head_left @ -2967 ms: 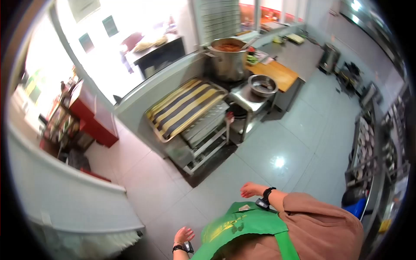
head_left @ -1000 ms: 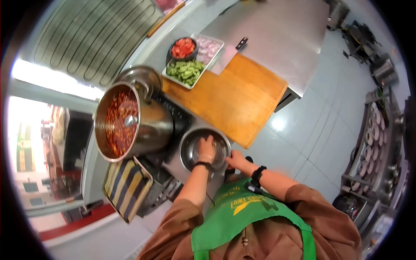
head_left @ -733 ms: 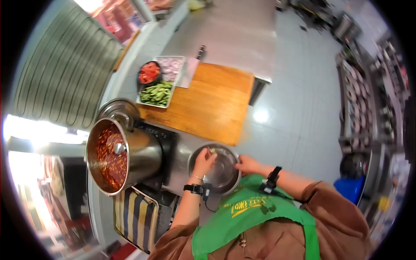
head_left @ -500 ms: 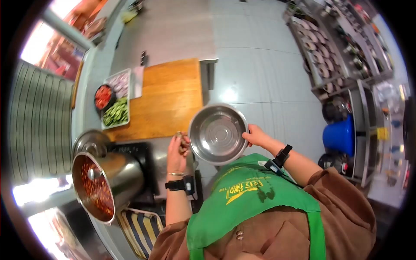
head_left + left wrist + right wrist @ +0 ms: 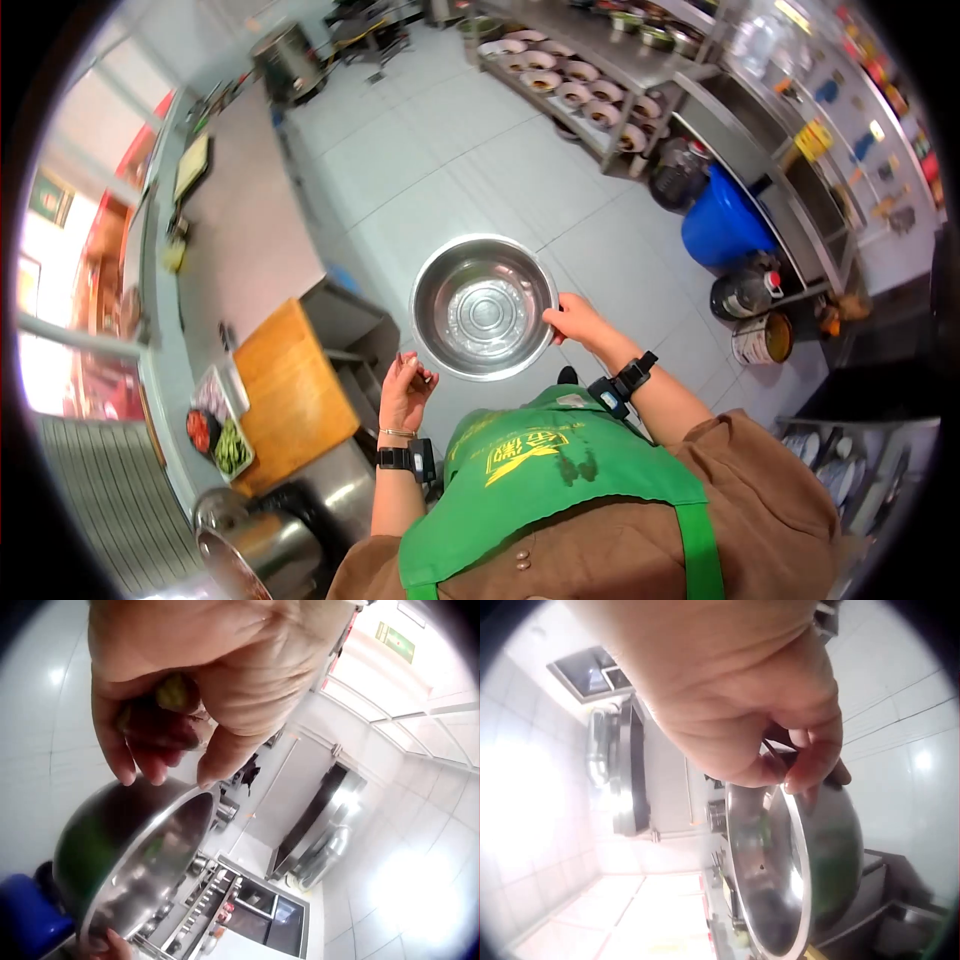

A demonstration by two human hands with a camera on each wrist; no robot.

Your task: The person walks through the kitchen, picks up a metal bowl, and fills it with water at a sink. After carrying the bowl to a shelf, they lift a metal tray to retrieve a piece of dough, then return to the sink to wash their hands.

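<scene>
A shallow stainless steel basin [image 5: 482,308] is held out in front of the green apron, over the floor. My right hand [image 5: 582,322] pinches its right rim, thumb over the edge, and the right wrist view shows the thumb and fingers on the rim [image 5: 795,847]. Close to the basin's left side is my left hand [image 5: 404,394], its fingers curled round small yellow-green and dark reddish scraps [image 5: 169,712]. What the scraps are I cannot tell. The basin's inside looks wet and holds no food that shows.
At left, a wooden cutting board [image 5: 290,395] lies on the steel counter [image 5: 240,200], beside a tray of chopped vegetables [image 5: 232,450]. A tall pot [image 5: 265,550] stands behind it. Right are a bowl rack [image 5: 570,85], a blue tub [image 5: 725,220] and a steel sink [image 5: 800,180].
Both hands have come from the stove-side table, the right lifting the basin and the left carrying scraps taken from it. The view has turned right, away from pot and board.
</scene>
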